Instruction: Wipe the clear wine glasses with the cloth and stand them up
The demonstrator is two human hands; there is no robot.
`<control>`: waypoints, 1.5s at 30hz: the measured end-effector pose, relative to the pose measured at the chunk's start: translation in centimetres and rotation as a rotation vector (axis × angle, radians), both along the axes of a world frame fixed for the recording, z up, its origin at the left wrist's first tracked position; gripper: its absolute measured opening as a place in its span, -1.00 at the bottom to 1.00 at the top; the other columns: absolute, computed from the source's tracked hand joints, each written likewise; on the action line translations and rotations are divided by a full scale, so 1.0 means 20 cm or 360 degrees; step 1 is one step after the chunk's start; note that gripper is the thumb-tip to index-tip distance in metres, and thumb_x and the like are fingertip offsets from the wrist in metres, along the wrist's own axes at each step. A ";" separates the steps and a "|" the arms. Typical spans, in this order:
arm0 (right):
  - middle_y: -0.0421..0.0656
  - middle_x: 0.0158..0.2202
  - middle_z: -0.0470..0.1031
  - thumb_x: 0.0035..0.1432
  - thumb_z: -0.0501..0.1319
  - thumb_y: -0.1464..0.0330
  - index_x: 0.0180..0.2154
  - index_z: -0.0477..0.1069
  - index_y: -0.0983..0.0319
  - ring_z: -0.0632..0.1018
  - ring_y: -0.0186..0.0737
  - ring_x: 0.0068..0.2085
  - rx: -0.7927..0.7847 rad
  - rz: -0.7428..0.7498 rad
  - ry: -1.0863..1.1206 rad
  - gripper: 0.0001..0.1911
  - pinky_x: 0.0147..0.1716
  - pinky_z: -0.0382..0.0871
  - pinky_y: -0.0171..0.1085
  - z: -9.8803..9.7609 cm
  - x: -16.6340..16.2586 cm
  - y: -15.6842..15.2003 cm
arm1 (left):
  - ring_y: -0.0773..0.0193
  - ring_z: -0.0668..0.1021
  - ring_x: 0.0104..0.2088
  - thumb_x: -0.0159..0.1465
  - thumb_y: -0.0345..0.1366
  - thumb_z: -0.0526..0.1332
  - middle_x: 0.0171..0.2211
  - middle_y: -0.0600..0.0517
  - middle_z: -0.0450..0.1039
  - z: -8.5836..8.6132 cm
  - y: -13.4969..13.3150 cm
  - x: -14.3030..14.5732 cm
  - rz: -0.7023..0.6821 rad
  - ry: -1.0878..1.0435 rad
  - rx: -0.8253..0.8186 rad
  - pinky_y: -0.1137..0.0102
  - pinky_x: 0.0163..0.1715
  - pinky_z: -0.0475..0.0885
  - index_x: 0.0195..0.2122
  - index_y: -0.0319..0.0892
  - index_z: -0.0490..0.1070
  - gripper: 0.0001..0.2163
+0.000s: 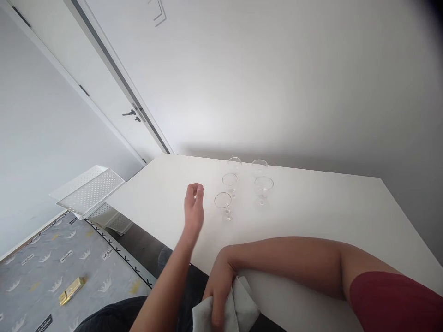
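Several clear stemmed glasses stand upright in a cluster on the white table. Nearest to me is one glass [227, 213], with another glass [230, 180] behind it; a third [264, 184] is to the right. Just left of the nearest glass hovers my left hand [194, 207], fingers loosely bent, thumb apart from the palm, holding nothing and not touching a glass. At the table's front edge my right hand [219, 290] grips a folded light-grey cloth [238, 306]. Part of the cloth lies hidden under the fingers.
The white table [311, 212] runs along the wall. Left of it are white perforated racks [93, 186] and a grey crown-patterned mattress [86, 263] bearing a gold-coloured pack [72, 290]. A door with a dark handle [130, 113] is at the back left.
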State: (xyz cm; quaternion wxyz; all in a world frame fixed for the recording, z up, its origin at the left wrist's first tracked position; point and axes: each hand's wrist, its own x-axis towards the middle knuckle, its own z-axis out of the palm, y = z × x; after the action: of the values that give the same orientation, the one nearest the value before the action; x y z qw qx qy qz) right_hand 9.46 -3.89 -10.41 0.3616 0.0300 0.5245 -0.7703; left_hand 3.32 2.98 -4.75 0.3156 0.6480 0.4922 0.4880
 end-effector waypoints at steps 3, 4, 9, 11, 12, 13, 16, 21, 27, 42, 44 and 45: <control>-0.23 -0.38 0.68 -0.39 0.63 0.45 -0.42 0.66 0.15 0.72 -0.04 -0.32 -0.0030 -0.0001 -0.0064 -0.64 -0.24 0.70 -0.16 -0.01 -0.01 -0.01 | -0.18 0.38 0.30 0.45 -0.08 0.10 0.23 -0.26 0.39 -0.10 0.17 -0.16 0.0138 0.0882 -0.0082 -0.15 0.27 0.28 0.08 -0.13 0.47 -0.67; -0.23 -0.39 0.68 -0.40 0.63 0.45 -0.43 0.65 0.16 0.72 -0.03 -0.33 -0.0034 -0.0004 -0.0061 -0.63 -0.26 0.70 -0.14 -0.02 -0.01 -0.01 | -0.24 0.27 0.39 0.45 -0.11 0.08 0.34 -0.29 0.28 -0.14 0.21 -0.21 0.0174 0.1111 -0.0090 -0.20 0.34 0.17 0.19 -0.16 0.43 -0.61; -0.25 -0.46 0.62 -0.47 0.64 0.43 -0.47 0.61 0.18 0.71 -0.01 -0.36 0.0014 -0.0041 -0.0033 -0.60 -0.34 0.70 -0.14 -0.03 -0.01 -0.02 | -0.25 0.01 0.52 0.51 -0.03 -0.11 0.53 -0.18 0.01 -0.32 0.27 -0.30 0.0223 0.1563 -0.0214 -0.22 0.44 -0.09 0.46 -0.11 0.17 -0.44; -0.25 -0.43 0.63 -0.48 0.65 0.44 -0.42 0.62 0.18 0.72 -0.01 -0.31 -0.0003 -0.0062 -0.0070 -0.56 -0.32 0.70 -0.16 -0.03 -0.01 -0.02 | -0.22 0.00 0.53 0.51 -0.01 -0.13 0.53 -0.15 -0.01 -0.34 0.27 -0.30 0.0218 0.1581 -0.0209 -0.19 0.45 -0.08 0.47 -0.11 0.16 -0.42; -0.24 -0.40 0.64 -0.49 0.65 0.46 -0.40 0.62 0.18 0.72 -0.02 -0.29 -0.0012 -0.0061 -0.0100 -0.53 -0.30 0.70 -0.17 -0.04 -0.01 -0.03 | -0.21 0.00 0.53 0.51 -0.01 -0.13 0.53 -0.14 0.00 -0.34 0.27 -0.30 0.0211 0.1574 -0.0211 -0.18 0.46 -0.08 0.47 -0.10 0.16 -0.42; -0.24 -0.39 0.65 -0.49 0.64 0.48 -0.39 0.62 0.19 0.72 -0.03 -0.28 -0.0019 -0.0055 -0.0131 -0.52 -0.29 0.70 -0.20 -0.04 -0.02 -0.03 | -0.20 0.00 0.53 0.51 -0.01 -0.13 0.53 -0.13 0.00 -0.33 0.27 -0.30 0.0206 0.1560 -0.0215 -0.17 0.46 -0.08 0.47 -0.10 0.16 -0.43; -0.26 -0.39 0.65 -0.46 0.64 0.52 -0.42 0.60 0.19 0.71 -0.11 -0.30 -0.0008 -0.0039 -0.0160 -0.56 -0.29 0.68 -0.27 -0.05 -0.02 -0.02 | -0.18 0.01 0.53 0.51 -0.01 -0.12 0.53 -0.13 0.01 -0.32 0.27 -0.31 0.0209 0.1527 -0.0227 -0.16 0.46 -0.07 0.46 -0.09 0.19 -0.43; -0.26 -0.42 0.65 -0.38 0.63 0.46 -0.43 0.61 0.18 0.70 -0.09 -0.37 0.0011 0.0004 -0.0075 -0.63 -0.29 0.70 -0.18 -0.05 -0.02 -0.02 | -0.18 0.03 0.53 0.51 -0.03 -0.10 0.53 -0.13 0.02 -0.33 0.28 -0.31 0.0220 0.1531 -0.0230 -0.15 0.46 -0.07 0.46 -0.11 0.19 -0.43; -0.26 -0.45 0.64 -0.45 0.64 0.43 -0.45 0.62 0.19 0.68 -0.08 -0.43 0.0018 -0.0206 0.0030 -0.61 -0.43 0.67 -0.20 -0.04 0.00 -0.05 | -0.17 0.02 0.53 0.51 -0.03 -0.09 0.53 -0.13 0.03 -0.33 0.27 -0.32 0.0217 0.1517 -0.0217 -0.15 0.46 -0.07 0.45 -0.10 0.20 -0.45; -0.32 -0.31 0.66 -0.15 0.59 0.46 -0.19 0.63 0.21 0.71 -0.18 -0.22 -0.0053 -0.0038 -0.0053 -0.60 -0.22 0.66 -0.37 0.00 0.04 -0.04 | 0.11 0.26 0.45 0.48 -0.09 0.12 0.42 0.01 0.27 -0.27 0.20 -0.30 -0.0507 0.1402 0.0322 0.07 0.49 0.11 0.15 -0.01 0.49 -0.68; -0.33 -0.32 0.65 -0.12 0.58 0.46 -0.19 0.62 0.19 0.70 -0.20 -0.21 -0.0038 -0.0031 -0.0058 -0.61 -0.20 0.66 -0.36 0.01 0.04 -0.04 | 0.06 0.20 0.48 0.47 0.00 0.13 0.45 0.00 0.22 -0.24 0.17 -0.29 -0.0814 0.1409 0.0417 0.02 0.50 0.07 0.17 -0.01 0.49 -0.63; -0.33 -0.32 0.65 -0.12 0.57 0.47 -0.20 0.61 0.18 0.70 -0.21 -0.22 -0.0035 -0.0026 -0.0062 -0.62 -0.20 0.66 -0.36 0.02 0.05 -0.04 | 0.02 0.15 0.50 0.45 0.06 0.14 0.47 0.00 0.18 -0.22 0.16 -0.29 -0.0905 0.1429 0.0405 -0.01 0.50 0.03 0.22 0.00 0.47 -0.58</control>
State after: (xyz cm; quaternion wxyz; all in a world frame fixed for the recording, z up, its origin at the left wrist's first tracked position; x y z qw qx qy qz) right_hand 10.37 -4.71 -10.08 0.3659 0.0454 0.5085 -0.7782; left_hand -2.48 6.28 -9.24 0.1130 0.9333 0.3211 0.1145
